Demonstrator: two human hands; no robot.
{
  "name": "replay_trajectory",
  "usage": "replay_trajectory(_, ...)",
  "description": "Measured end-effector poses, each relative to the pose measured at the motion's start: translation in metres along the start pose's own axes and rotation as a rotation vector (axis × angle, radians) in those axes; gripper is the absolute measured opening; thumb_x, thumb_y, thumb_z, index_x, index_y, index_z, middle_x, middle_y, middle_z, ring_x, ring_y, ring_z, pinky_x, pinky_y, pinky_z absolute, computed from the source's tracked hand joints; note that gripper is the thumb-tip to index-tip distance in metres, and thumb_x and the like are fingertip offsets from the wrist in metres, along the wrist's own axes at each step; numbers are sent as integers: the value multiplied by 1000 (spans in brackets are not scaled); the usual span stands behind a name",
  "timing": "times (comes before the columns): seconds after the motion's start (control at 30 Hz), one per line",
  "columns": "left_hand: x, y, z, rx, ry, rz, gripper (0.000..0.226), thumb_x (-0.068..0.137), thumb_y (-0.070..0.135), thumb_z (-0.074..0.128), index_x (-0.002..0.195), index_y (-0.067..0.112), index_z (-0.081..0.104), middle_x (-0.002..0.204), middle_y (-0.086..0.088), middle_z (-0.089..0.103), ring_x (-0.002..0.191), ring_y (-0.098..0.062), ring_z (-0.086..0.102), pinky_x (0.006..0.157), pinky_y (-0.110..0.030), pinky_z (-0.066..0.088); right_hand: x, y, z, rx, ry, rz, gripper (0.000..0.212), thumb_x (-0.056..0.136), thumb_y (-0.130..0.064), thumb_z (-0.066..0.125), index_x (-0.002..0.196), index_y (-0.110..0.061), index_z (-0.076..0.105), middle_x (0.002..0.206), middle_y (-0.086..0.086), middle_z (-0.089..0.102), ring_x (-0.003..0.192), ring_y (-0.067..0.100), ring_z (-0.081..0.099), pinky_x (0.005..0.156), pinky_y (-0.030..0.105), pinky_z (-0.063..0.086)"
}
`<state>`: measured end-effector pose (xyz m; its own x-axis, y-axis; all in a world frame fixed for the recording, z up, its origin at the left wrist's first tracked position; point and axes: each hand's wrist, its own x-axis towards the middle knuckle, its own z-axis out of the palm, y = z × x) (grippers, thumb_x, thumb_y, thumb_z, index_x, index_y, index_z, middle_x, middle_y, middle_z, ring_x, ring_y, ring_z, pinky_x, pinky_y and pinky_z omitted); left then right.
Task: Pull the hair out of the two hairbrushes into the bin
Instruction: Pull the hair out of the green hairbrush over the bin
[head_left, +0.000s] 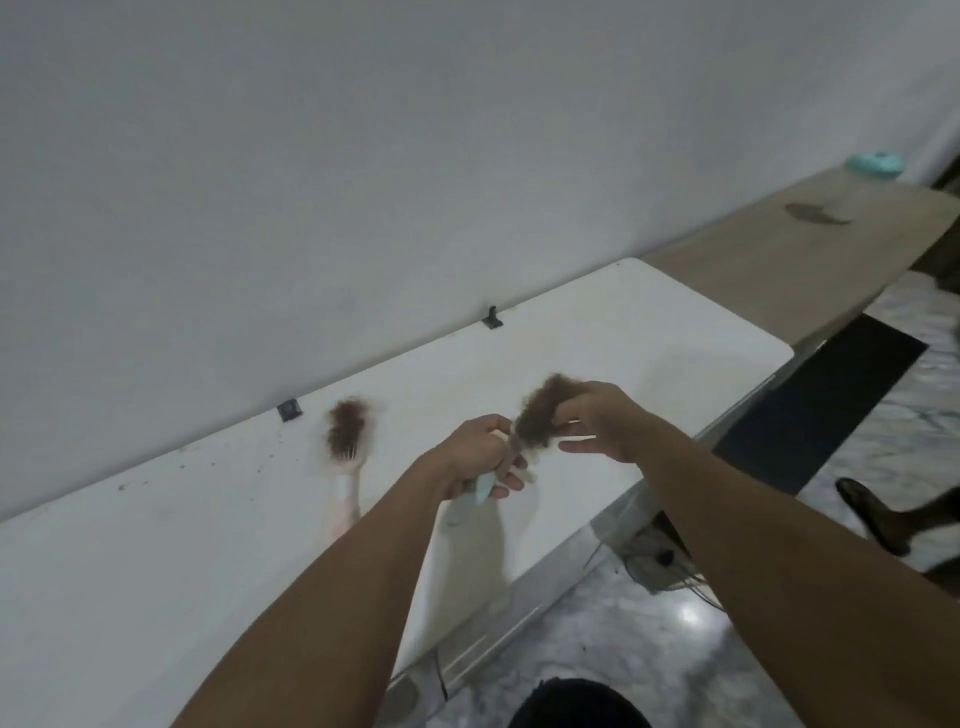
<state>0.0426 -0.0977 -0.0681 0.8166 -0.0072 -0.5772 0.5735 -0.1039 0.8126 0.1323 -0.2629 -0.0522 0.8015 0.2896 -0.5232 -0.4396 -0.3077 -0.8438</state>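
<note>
My left hand (480, 451) grips the handle of a pale blue hairbrush (478, 489) above the white table (649, 332). My right hand (602, 418) pinches a brown clump of hair (540, 413) that still sits at the brush head. The brush head itself is mostly hidden behind the hair and my fingers. A second hairbrush (345, 457), pink with a white handle, lies flat on the table to the left, its bristles full of brown hair. The round dark rim of a bin (576, 704) shows at the bottom edge, on the floor below my arms.
A white wall runs behind the table, with two small black clips (492, 318) at the table's back edge. A wooden table (810, 244) at the right carries a teal object (875, 163) and a dark patch. Cables and a dark mat lie on the marble floor; another person's shoe (872, 514) is right.
</note>
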Motion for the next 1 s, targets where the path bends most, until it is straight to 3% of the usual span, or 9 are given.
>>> replay_trajectory(0.13,-1,6,29,15,-37,24,9,87,17,61,94,11,60,96,-18,71,77,-33,69,64,-31,52,-19,13,-25,-6,62,-22,35,78,8,62,111,-1,59,96,16,66,81,27,69,71,39,58)
replay_trajectory(0.23,1,7,51,32,-18,58,23,90,30,63,89,7,64,86,-18,71,72,-33,69,65,-32,52,-32,25,-39,-24,112,-25,34,79,9,62,109,-5,57,88,12,66,75,23,68,75,41,57)
replay_trajectory(0.4,0,4,83,56,31,128,21,84,29,67,78,9,61,72,-14,69,55,-27,65,53,-26,47,-53,42,-65,14,140,-19,29,81,7,65,106,-6,59,91,12,70,82,23,70,83,44,58)
replay_trajectory(0.53,-5,0,107,154,67,169,22,77,27,59,76,5,59,64,-13,64,43,-26,57,47,-26,40,-64,58,-89,102,101,39,24,85,-1,59,108,-2,64,100,14,69,91,26,70,73,38,58)
replay_trajectory(0.73,3,-15,142,367,24,154,21,74,26,57,73,5,58,58,-10,62,40,-25,59,42,-22,43,-79,94,-111,126,142,115,15,86,0,56,97,-3,66,86,13,67,79,26,68,69,37,57)
replay_trajectory(0.87,8,-30,165,381,-25,144,23,71,25,56,75,4,62,55,-9,61,39,-24,58,41,-22,43,-83,127,-122,149,213,130,17,85,5,55,86,-8,66,60,4,59,43,10,57,67,37,53)
replay_trajectory(0.93,13,-39,176,401,-48,139,19,76,23,57,76,4,61,56,-9,61,38,-22,57,40,-20,42,-84,146,-129,158,233,131,22,83,5,55,98,-5,68,66,7,60,46,12,57,66,35,53)
replay_trajectory(1.0,18,-52,187,396,-77,125,18,80,23,57,74,6,58,58,-9,61,38,-22,56,38,-20,41,-85,164,-134,159,244,120,30,82,6,53,106,-5,69,77,15,63,62,20,61,68,37,56)
